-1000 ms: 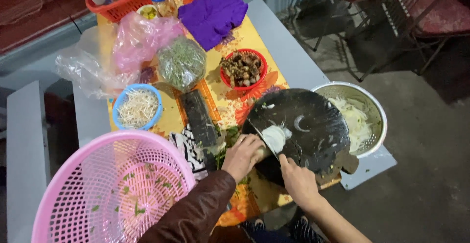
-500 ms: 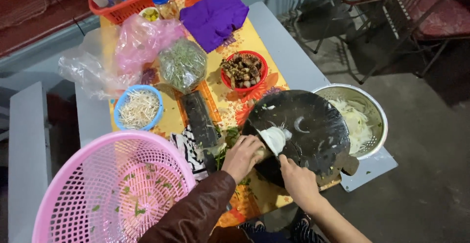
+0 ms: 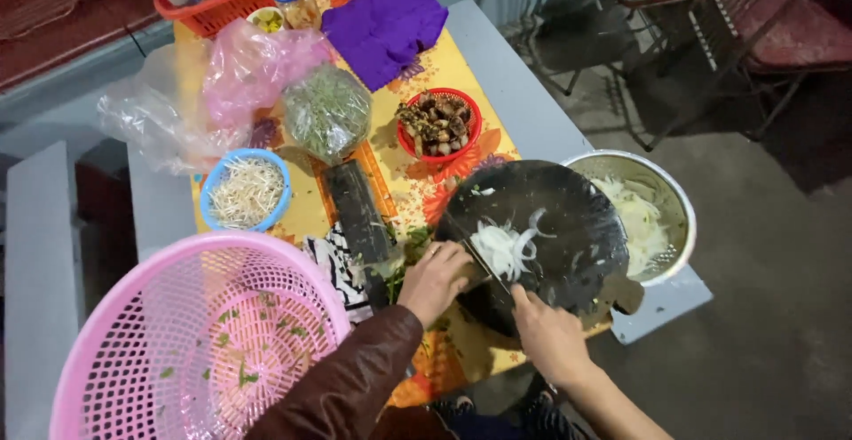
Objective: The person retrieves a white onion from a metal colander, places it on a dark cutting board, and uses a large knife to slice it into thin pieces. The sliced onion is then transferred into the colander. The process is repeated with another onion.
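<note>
Head view, steeply down, near table (image 3: 524,112)
</note>
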